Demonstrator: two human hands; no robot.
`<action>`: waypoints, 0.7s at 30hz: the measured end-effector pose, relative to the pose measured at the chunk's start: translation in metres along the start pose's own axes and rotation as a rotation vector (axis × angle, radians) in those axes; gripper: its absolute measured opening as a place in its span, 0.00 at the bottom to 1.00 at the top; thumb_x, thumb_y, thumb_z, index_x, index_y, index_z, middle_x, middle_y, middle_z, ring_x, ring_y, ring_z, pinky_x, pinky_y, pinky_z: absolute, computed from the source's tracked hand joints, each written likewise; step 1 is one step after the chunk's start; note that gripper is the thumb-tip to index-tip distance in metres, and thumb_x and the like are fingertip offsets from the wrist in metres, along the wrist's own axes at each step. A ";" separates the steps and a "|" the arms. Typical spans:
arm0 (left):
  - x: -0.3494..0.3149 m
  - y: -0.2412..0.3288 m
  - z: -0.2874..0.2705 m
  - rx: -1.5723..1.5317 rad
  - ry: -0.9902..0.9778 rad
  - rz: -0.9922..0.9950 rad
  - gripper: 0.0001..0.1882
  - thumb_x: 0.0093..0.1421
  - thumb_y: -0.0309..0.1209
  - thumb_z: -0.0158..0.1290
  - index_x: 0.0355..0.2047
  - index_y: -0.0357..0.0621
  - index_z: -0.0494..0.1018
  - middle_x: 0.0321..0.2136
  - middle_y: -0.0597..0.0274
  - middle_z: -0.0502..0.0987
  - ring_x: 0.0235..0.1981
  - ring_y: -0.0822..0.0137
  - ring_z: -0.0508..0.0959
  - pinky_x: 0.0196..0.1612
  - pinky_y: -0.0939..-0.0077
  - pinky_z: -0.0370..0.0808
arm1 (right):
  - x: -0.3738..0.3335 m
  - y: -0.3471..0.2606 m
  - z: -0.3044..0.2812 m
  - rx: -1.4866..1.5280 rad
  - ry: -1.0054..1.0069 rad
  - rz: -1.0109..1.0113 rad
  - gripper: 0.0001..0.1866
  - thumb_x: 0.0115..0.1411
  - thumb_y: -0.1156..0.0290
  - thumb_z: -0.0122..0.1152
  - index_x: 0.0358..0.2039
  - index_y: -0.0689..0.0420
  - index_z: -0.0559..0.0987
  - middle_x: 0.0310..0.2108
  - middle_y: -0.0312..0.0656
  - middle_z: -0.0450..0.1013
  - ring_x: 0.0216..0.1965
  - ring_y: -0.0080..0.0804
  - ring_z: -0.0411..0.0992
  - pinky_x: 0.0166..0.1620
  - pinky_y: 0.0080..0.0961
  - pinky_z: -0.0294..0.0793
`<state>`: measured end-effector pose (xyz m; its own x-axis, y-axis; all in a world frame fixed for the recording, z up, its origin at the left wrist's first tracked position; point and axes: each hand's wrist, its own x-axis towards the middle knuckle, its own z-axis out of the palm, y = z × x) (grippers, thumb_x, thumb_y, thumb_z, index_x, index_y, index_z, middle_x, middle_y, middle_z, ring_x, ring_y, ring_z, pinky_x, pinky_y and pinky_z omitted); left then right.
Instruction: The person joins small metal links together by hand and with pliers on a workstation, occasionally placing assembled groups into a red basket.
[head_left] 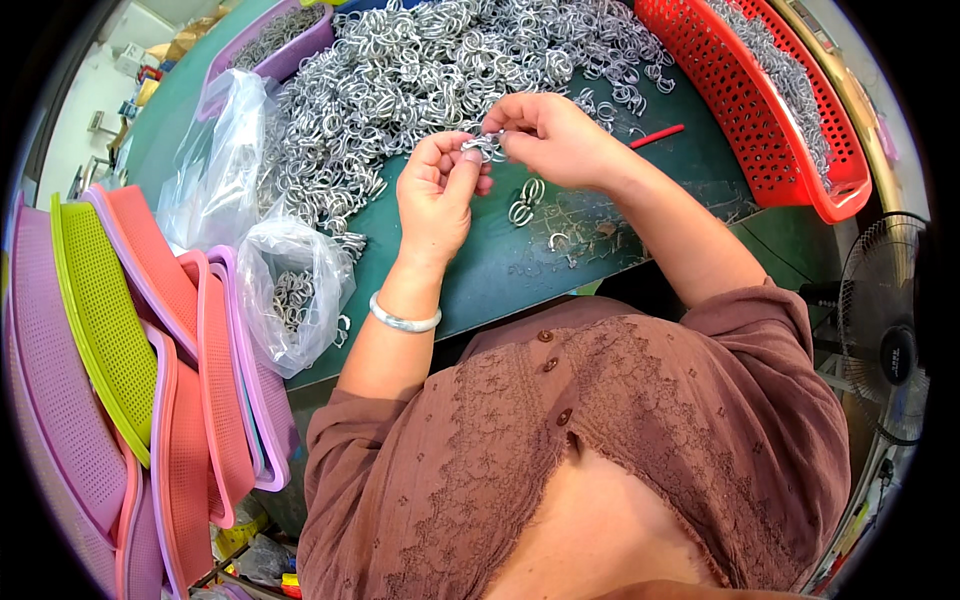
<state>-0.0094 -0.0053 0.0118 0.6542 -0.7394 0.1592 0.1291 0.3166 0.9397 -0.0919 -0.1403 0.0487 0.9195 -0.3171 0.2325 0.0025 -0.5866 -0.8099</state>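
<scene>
My left hand (442,192) is closed, its thumb and fingers pinching a few silver metal rings (484,148). From the other side my right hand (562,140) grips the same rings with thumb and forefinger, so the two hands nearly meet. The rings' exact shape is partly covered by the fingers. Just below the right hand, a small group of loose rings (526,202) lies on the green tabletop (470,285). Beyond both hands spreads a large heap of similar silver rings (430,75).
A clear plastic bag (295,335) with rings stands left of my left arm, near another clear bag (215,160). Stacked coloured baskets (105,330) fill the left side. A red basket (700,85), a red stick (657,136) and a fan (885,330) are on the right. A purple basket (290,45) sits far left.
</scene>
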 end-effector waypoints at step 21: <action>-0.009 -0.004 0.005 0.468 0.140 0.417 0.07 0.46 0.20 0.51 0.28 0.38 0.68 0.17 0.68 0.68 0.17 0.80 0.66 0.20 0.88 0.65 | -0.002 -0.017 0.001 0.278 -0.149 0.411 0.07 0.53 0.74 0.49 0.27 0.65 0.74 0.16 0.38 0.69 0.13 0.20 0.66 0.17 0.17 0.65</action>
<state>-0.0201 -0.0028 0.0078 0.6747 -0.5153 0.5285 -0.4755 0.2442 0.8452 -0.0937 -0.1289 0.0615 0.9124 -0.3583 -0.1981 -0.2852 -0.2091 -0.9354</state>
